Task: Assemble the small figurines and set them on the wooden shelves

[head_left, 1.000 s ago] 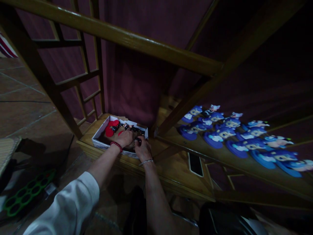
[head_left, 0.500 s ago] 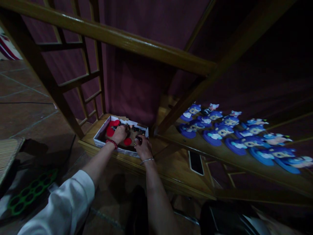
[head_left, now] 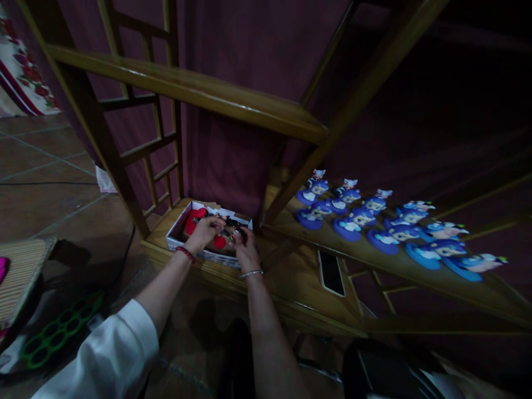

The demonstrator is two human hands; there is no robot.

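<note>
A shallow white cardboard box [head_left: 177,244] sits on the lower wooden shelf, holding red pieces [head_left: 195,220] and several small dark figurines. Over the box, my left hand [head_left: 203,231], with a red bead bracelet at the wrist, is closed in a pinch. What its fingertips hold, if anything, is too small to make out. At the box's right end, my right hand [head_left: 247,250] is closed around a small dark figurine [head_left: 234,235], partly hidden by the fingers. A round red piece [head_left: 219,242] lies in the box between the two hands.
Rows of blue-haired figurines [head_left: 353,224] stand on round blue bases on a shelf [head_left: 415,269] to the right. A phone [head_left: 331,272] lies on the lower shelf. A wooden bar [head_left: 199,94] crosses above my hands. A green holed rack [head_left: 62,332] is at lower left.
My left hand has lifted a little out of the box and moved right, its fingers now pinched toward my right hand. The right hand keeps the figurine. The camera view has shifted slightly.
</note>
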